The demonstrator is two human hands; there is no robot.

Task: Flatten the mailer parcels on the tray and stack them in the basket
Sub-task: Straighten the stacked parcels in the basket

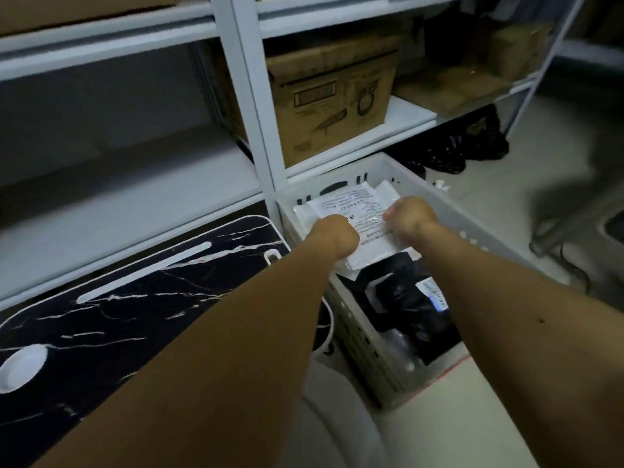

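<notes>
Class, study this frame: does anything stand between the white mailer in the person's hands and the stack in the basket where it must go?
Nothing visible does. The left hand and right hand grip the white mailer at its near edge, already inside the basket, on other white mailers. A black parcel lies nearer in the basket, beside the stack.

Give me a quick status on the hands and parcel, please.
Both hands, left and right, gripping white parcel. Parcel over basket. Nothing blocking.

Fingers of both hands hidden behind knuckles; mailer (351, 214) print too blurred to read.
</notes>
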